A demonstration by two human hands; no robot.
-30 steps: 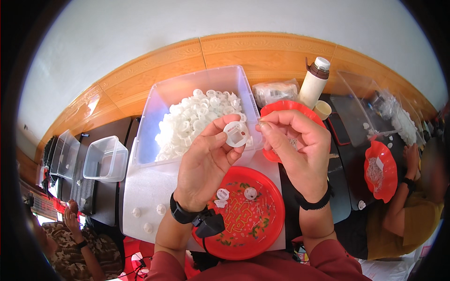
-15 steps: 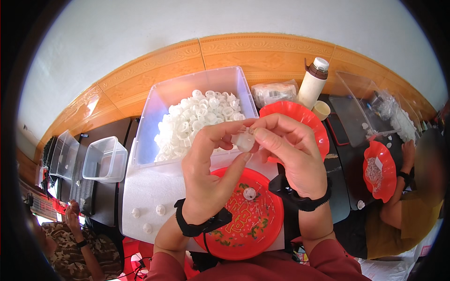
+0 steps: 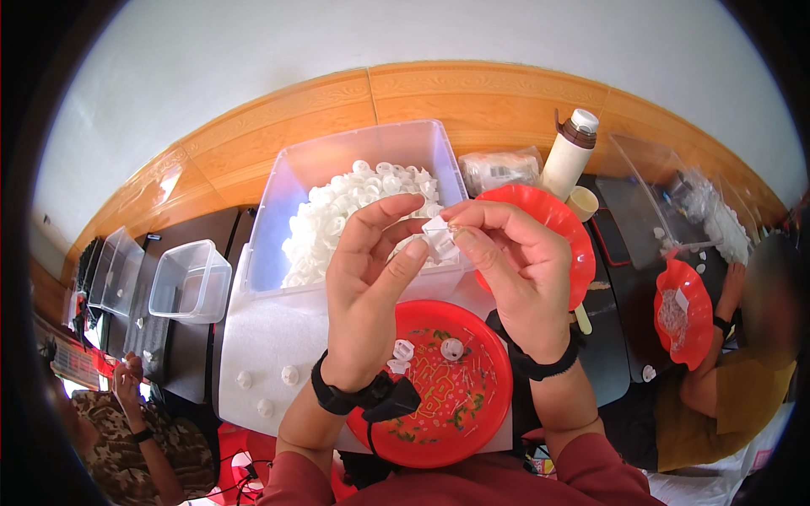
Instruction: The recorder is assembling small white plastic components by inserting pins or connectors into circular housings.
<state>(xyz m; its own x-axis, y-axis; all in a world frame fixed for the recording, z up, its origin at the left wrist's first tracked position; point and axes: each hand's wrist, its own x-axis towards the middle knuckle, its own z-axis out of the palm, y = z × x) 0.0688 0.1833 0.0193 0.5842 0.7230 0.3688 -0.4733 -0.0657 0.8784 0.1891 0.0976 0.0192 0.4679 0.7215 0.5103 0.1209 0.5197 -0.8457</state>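
Observation:
In front of the big bin, my right hand [image 3: 527, 278] pinches a small white plastic piece [image 3: 440, 239] between thumb and forefinger. Beside it, my left hand [image 3: 364, 291] has its thumb and fingers apart; whether a fingertip brushes the piece is hard to see. Below my hands lies a round red tray [image 3: 489, 413] with a printed pattern, holding small white plastic parts [image 3: 401, 356], a round clear-white one [image 3: 452, 348] and several thin clear slivers. Behind them, a translucent bin [image 3: 287, 181] holds a heap of white plastic parts [image 3: 363, 202].
Three white pieces [image 3: 290, 375] lie on the white board [image 3: 245, 337]. A clear container [image 3: 192, 282] stands left. A scalloped red dish [image 3: 582, 253], a white flask [image 3: 567, 156] and a cup [image 3: 582, 202] stand right. People sit on both sides, one near another red dish [image 3: 683, 308].
My left fingers have spread away from the piece, which both hands gripped before. My right hand keeps its pinch. White parts on the tray beside my left wrist now show.

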